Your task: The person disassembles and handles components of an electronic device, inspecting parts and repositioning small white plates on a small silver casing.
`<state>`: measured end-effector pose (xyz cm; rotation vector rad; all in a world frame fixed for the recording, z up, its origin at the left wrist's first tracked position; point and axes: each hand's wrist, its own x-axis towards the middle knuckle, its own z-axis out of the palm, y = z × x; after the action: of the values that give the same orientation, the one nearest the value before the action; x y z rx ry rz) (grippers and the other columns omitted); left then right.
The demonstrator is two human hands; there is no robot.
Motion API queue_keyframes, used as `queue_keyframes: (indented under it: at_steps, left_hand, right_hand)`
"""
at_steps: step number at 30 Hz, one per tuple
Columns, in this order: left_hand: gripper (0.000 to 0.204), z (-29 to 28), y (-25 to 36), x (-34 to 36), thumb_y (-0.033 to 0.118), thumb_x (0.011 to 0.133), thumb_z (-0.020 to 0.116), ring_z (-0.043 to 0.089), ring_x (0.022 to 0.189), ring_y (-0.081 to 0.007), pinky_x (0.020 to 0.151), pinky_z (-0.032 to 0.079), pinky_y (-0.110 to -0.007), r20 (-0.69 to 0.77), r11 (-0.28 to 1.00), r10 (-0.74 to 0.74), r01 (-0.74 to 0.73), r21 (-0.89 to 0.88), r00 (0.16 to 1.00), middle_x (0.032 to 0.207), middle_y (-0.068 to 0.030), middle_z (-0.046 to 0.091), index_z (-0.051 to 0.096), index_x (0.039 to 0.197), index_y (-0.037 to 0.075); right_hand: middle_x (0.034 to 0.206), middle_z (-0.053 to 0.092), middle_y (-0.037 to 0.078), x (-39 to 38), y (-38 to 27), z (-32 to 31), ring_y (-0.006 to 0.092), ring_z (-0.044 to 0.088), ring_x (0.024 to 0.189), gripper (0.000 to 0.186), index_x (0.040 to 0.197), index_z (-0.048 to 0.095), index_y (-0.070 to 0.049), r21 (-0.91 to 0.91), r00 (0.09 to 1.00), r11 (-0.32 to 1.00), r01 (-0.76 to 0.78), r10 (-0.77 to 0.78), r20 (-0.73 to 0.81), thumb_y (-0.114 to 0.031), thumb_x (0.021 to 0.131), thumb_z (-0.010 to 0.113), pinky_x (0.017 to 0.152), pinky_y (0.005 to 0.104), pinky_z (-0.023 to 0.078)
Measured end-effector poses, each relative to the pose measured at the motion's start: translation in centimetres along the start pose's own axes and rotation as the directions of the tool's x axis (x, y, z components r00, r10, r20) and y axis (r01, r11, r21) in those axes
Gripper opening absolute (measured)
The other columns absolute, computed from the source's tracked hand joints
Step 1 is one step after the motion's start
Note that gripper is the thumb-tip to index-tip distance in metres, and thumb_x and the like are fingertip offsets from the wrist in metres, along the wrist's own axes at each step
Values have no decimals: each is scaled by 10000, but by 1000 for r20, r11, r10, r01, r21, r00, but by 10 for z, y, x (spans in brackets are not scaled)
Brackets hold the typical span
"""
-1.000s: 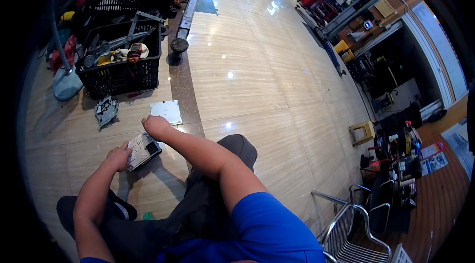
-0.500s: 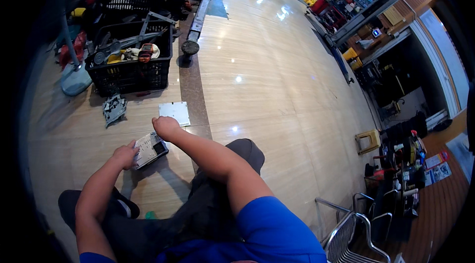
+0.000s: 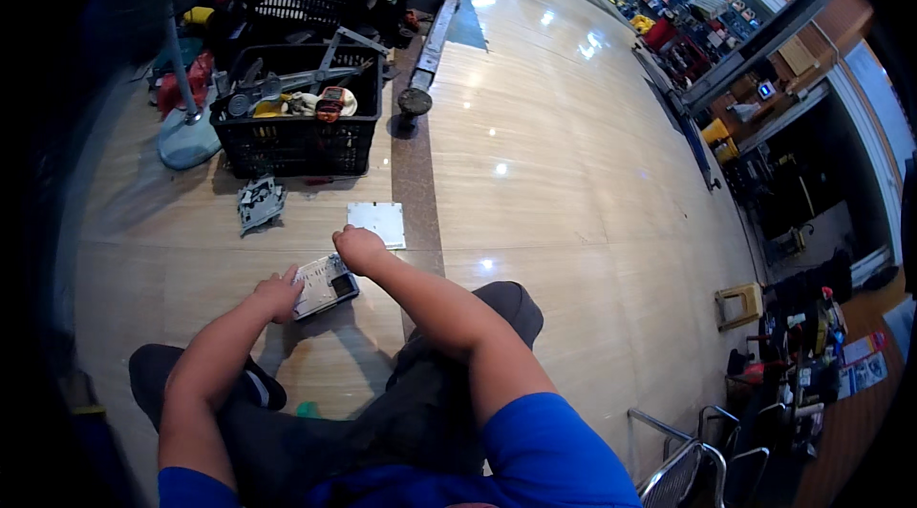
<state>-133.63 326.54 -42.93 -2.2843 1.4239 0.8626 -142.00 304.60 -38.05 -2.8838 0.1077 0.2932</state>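
A silver, box-shaped electronic unit [image 3: 321,287] with a slotted metal top and a dark patch at one corner rests on the floor in front of me. Its left end is held by my left hand [image 3: 277,296], with fingers lying over the edge. My right hand [image 3: 359,248] is closed above the far right corner of the unit; whatever its fingers grip is hidden. Just beyond that hand lies a flat white metal plate [image 3: 382,219]. Further left, a grey metal part with an uneven outline [image 3: 259,204] lies on the tiles.
A black plastic crate [image 3: 296,147] full of tools stands beyond the loose parts, with a fan's round base [image 3: 188,140] to its left. A metal lift arm [image 3: 432,54] reaches along the floor. At right are a small yellow stool [image 3: 739,306] and a metal chair [image 3: 683,470].
My view has swung left, so the whole scene sits further right in the picture. Both hands stay at the unit, the right one still closed over its far corner.
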Motion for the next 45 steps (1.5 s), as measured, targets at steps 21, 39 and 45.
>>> queue_keyframes:
  at_steps: [21, 39, 45]
  left_hand:
    - [891, 29, 35, -13, 333, 738, 769, 172, 1426, -428, 1065, 334, -540, -49, 998, -55, 56, 13, 997, 1557, -266, 72, 299, 1450, 74]
    - [671, 7, 40, -33, 367, 759, 745, 349, 1344, -397, 984, 442, -476, 102, 997, 64, -60, -46, 993, 1531, -280, 152, 489, 1324, 112]
    - [606, 5, 40, -30, 362, 771, 739, 457, 1252, -374, 949, 465, -473, 65, 993, 100, -95, -72, 993, 1460, -233, 316, 535, 1275, 94]
  right_hand:
    - [1008, 691, 165, -5, 14, 1, 315, 683, 932, 176, 959, 677, -53, -107, 993, 994, -14, 26, 111, -103, 835, 562, 743, 418, 562]
    - [961, 674, 213, 0, 19, -9, 376, 653, 914, 186, 952, 657, -31, -28, 995, 999, -47, 49, 83, -119, 839, 539, 781, 462, 525]
    - [982, 672, 212, -1, 18, -18, 374, 643, 947, 210, 1006, 653, -45, -24, 987, 996, -81, 84, 135, -169, 873, 548, 784, 454, 524]
